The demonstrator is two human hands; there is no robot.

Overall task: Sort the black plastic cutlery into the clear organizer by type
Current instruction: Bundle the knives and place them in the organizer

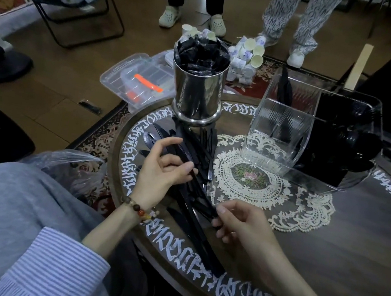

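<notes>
A heap of black plastic cutlery (199, 148) lies on the round table (324, 245), running from the steel cup toward me. My left hand (161, 168) sits over the heap, fingers curled around several black pieces. My right hand (242, 225) pinches the near end of one long black piece. The clear organizer (278, 132) stands at the right; its nearest compartment holds a few black pieces, the far ones are packed with black cutlery.
A steel cup (199, 92) stuffed with black packets stands behind the heap. A clear lidded box (136, 79) with an orange clip and a bag of paper cups (247, 57) lie beyond. Two people's legs stand at the back. A lace doily (258, 185) covers the table's centre.
</notes>
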